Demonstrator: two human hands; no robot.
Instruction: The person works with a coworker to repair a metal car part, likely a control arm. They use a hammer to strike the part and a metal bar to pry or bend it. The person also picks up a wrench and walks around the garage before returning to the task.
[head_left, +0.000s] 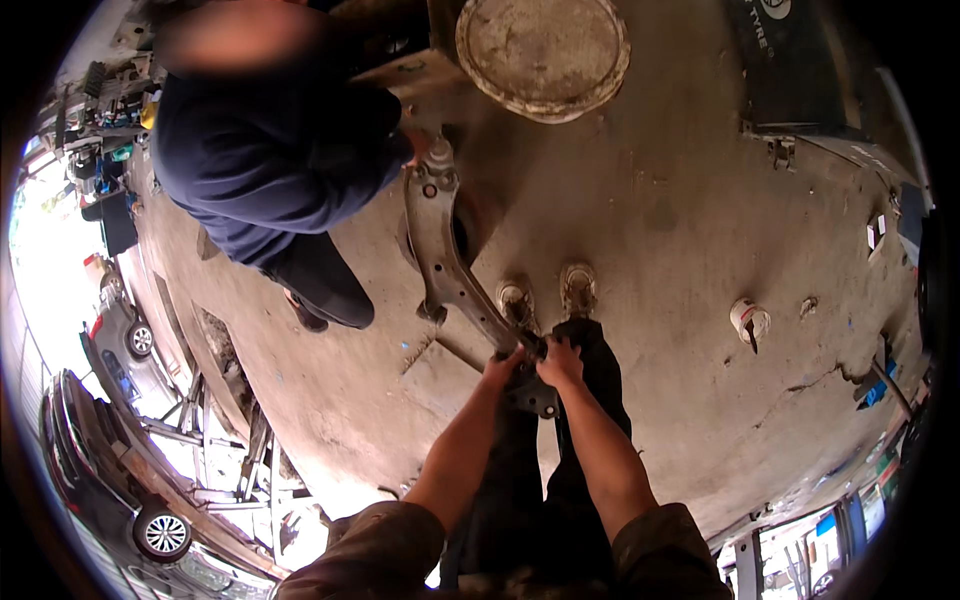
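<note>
1. Left hand (503,368) and right hand (560,363) grip the near end of the long metal part (440,250), out over the floor (660,230).
2. Best hold tight and go slow: another person's hand (418,148) is by the far end.
3. Shoes (578,290) are close by; there's more room right, toward the white pot (762,323).

It is a vehicle repair workshop: a dark car (95,470) stands at eight o'clock, a grey car (112,345) near nine, jumbled gear (100,112) crowds ten o'clock, and a metal suspension arm (445,255) is central, above stained concrete floor (680,250).
</note>
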